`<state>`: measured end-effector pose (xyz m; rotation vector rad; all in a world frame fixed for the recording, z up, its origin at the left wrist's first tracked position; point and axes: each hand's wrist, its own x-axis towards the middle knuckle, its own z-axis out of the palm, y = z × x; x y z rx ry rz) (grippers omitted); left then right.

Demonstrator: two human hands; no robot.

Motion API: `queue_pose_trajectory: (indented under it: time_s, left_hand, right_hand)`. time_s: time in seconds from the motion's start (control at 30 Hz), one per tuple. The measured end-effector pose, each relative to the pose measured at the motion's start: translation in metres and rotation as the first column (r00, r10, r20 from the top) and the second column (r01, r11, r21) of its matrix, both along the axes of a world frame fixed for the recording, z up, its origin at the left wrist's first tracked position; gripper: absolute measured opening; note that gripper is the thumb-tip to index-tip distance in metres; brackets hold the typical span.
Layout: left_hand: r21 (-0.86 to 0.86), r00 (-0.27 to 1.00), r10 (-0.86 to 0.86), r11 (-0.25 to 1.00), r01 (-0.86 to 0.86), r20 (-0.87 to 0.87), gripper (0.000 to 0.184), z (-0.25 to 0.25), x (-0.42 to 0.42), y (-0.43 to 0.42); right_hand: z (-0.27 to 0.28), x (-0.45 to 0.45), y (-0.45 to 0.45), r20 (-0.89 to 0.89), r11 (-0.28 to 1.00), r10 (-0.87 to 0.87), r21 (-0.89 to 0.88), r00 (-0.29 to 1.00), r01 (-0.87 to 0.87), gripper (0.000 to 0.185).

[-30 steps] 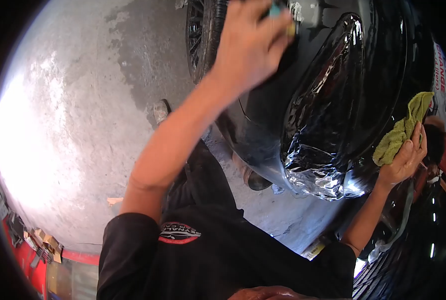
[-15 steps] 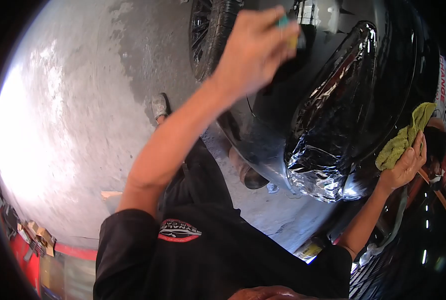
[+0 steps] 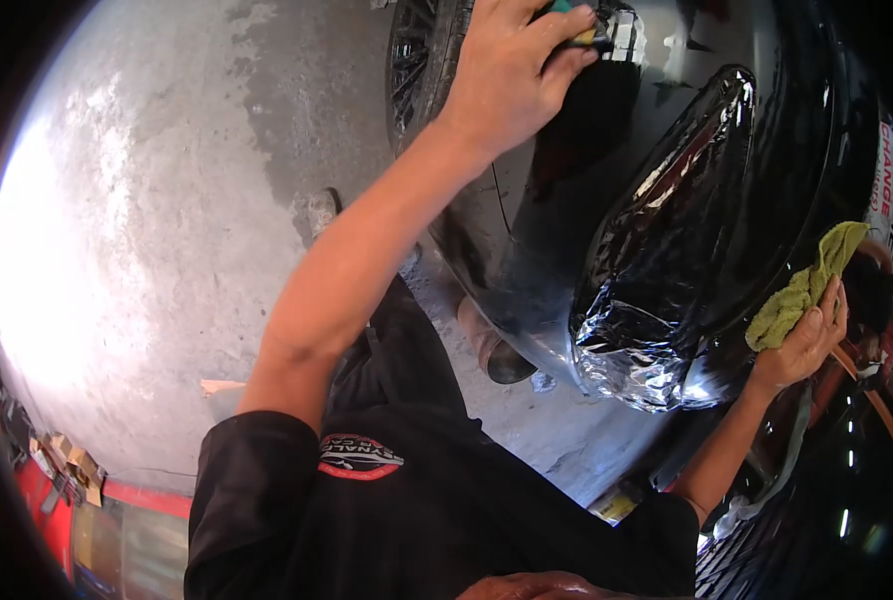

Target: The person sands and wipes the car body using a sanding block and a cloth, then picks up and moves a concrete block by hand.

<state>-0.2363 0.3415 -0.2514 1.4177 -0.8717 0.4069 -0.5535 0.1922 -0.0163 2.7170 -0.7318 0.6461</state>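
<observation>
My left hand [image 3: 511, 75] is closed around a small block [image 3: 588, 38] with teal, yellow and dark parts. It presses against the glossy black car body panel [image 3: 526, 270], near the wheel at the top. Most of the block is hidden by my fingers. Over on the right, my right hand [image 3: 798, 345] holds a yellow-green cloth [image 3: 801, 295] against the dark car surface. Between my hands lies a car light covered in crinkled plastic film [image 3: 656, 260].
A wheel [image 3: 421, 70] is at the top, left of the panel. An exhaust pipe [image 3: 501, 355] sticks out below the bumper. Grey concrete floor [image 3: 186, 270] spreads to the left, with cardboard boxes [image 3: 71, 465] and a red-framed cabinet [image 3: 141, 495] at lower left.
My left hand has moved slightly up and left with the block along the panel. The right hand with the cloth has shifted slightly downward in view.
</observation>
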Motion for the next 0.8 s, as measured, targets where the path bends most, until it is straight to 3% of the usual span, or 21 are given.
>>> queue_pose_trajectory:
  time_s: [0.1, 0.2, 0.3, 0.4, 0.57, 0.7, 0.8]
  left_hand:
    - [0.173, 0.991, -0.032, 0.983, 0.055, -0.128, 0.045, 0.001, -0.044, 0.04]
    - [0.182, 0.987, -0.087, 0.977, 0.111, -0.135, 0.046, 0.004, -0.048, 0.045]
    - [0.15, 0.992, -0.044, 0.987, 0.061, -0.116, 0.047, 0.015, -0.006, 0.009]
    - [0.156, 0.99, -0.036, 0.986, 0.058, -0.139, 0.047, 0.019, -0.016, 0.018]
    - [0.166, 0.969, -0.222, 0.957, 0.238, -0.108, 0.059, 0.011, -0.071, 0.057]
    - [0.172, 0.993, -0.114, 0.978, 0.12, -0.042, 0.047, 0.038, -0.009, -0.001]
    - [0.168, 0.995, -0.083, 0.981, 0.092, -0.058, 0.049, 0.039, -0.024, 0.004]
  right_hand:
    - [-0.002, 0.001, 0.0, 0.02, 1.0, -0.008, 0.006, 1.0, 0.007, 0.047]
    - [-0.001, 0.0, 0.0, 0.043, 0.999, -0.005, 0.046, 0.999, 0.003, 0.046]
    - [-0.003, 0.004, 0.005, 0.081, 0.998, 0.008, 0.062, 0.997, -0.013, 0.046]
    - [0.001, 0.003, 0.007, 0.052, 0.999, 0.0, 0.049, 0.999, -0.002, 0.047]
    - [0.001, 0.002, 0.005, 0.047, 1.0, 0.003, 0.029, 0.999, -0.004, 0.047]
    - [0.0, -0.001, 0.006, 0.043, 0.999, -0.011, 0.034, 0.999, 0.01, 0.047]
    - [0.001, 0.001, 0.006, 0.052, 1.0, -0.008, 0.023, 0.999, 0.007, 0.046]
